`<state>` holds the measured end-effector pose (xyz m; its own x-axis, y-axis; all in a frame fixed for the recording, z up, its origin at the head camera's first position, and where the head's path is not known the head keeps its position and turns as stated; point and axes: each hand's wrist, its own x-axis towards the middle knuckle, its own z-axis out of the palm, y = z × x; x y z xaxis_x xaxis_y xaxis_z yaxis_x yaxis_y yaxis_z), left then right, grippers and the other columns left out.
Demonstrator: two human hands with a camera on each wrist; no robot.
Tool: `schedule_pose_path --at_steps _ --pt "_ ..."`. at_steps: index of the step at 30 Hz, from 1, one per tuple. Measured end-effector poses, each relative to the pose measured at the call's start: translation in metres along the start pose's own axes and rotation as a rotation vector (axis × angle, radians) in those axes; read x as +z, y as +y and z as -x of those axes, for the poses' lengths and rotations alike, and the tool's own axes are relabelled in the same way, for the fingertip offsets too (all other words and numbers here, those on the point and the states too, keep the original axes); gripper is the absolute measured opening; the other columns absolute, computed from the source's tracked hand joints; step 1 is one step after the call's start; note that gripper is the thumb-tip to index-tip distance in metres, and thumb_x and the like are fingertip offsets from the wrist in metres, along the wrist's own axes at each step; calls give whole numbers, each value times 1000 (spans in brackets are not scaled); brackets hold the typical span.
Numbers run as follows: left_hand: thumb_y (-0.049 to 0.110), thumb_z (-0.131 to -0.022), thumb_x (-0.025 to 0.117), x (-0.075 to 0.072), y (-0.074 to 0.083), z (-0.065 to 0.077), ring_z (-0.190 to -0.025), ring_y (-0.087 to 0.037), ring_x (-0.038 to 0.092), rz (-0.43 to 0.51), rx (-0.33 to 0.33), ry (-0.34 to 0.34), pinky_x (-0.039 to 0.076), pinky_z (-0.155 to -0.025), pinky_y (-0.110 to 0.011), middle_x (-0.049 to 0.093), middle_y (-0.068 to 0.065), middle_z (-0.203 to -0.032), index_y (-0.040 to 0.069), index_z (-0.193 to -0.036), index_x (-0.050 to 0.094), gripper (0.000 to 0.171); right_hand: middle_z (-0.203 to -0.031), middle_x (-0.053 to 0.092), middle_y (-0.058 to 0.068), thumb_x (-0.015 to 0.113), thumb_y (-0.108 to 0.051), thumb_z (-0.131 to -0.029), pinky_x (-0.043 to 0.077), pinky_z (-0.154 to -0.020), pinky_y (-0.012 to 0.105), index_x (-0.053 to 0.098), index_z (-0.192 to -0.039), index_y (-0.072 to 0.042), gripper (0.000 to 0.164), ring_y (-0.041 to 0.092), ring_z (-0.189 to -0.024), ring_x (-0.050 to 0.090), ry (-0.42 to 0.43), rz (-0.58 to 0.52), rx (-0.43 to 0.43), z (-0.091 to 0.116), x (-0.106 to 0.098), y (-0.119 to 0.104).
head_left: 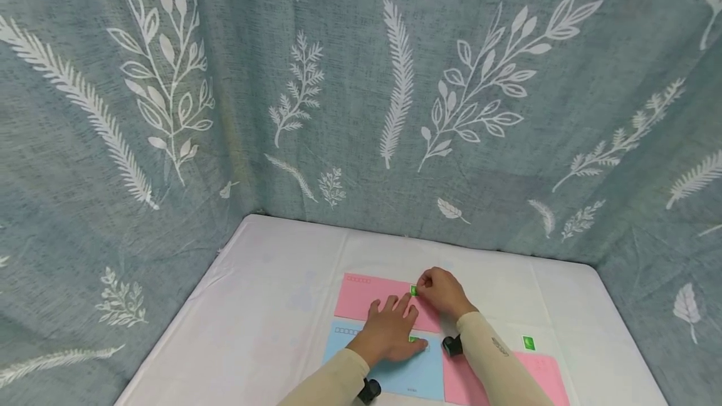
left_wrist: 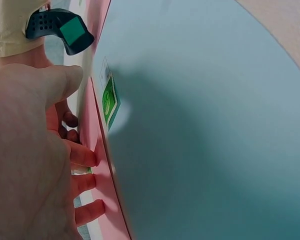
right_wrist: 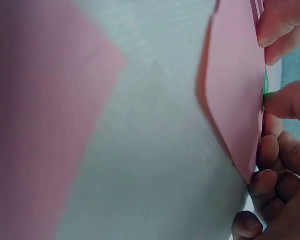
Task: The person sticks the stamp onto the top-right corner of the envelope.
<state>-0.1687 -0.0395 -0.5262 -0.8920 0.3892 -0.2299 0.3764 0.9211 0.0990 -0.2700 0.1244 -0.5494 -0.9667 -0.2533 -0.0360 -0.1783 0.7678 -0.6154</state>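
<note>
The green stamp is near the far right corner of the far pink envelope. I see the right hand, the nearer one, seem to pinch its right edge. So the stamp lies just left of that grip, its long side pointing away from the person. The left hand is spread out, fingertips on the pink paper, over the blue envelope.

This is a little table corner, but I can't tell if it is in a home or an office. Big blue-green curtains with white leaves hang behind the white table and along both sides.
</note>
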Motion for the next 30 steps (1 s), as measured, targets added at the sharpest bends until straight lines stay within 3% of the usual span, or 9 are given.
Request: schedule_pose_path --at_steps 10,18,23,30 --pt "73 -95 44 2 1 4 -146 -24 31 -5 3 16 30 -111 -57 30 1 -164 23 -155 44 78 -74 57 -2 75 -18 -88 44 -67 35 69 -82 -13 10 14 -70 52 -5 -19 18 0 3 4" --pt "76 -96 38 20 -2 -2 -149 -25 25 38 0 35 23 -115 -58 25 -7 -166 23 -157 40 81 -72 58 -2 74 -15 -88 43 -65 33 69 -81 -13 9 14 -68 52 -15 -40 20 1 4 5" --pt "75 -96 37 17 -1 -3 -149 -25 25 45 -4 30 23 -115 -58 25 -8 -165 22 -157 40 81 -70 62 -3 66 -13 -91 44 -66 33 73 -81 -12 12 15 -67 53 -14 -78 10 -2 1 5" --pt "74 -97 38 10 -2 0 -148 -24 28 46 -1 28 24 -115 -57 28 -7 -164 22 -156 42 79 -83 68 -1 60 -17 -95 46 -74 36 77 -84 -11 21 16 -78 56 -15 -138 53 -2 -5 5"
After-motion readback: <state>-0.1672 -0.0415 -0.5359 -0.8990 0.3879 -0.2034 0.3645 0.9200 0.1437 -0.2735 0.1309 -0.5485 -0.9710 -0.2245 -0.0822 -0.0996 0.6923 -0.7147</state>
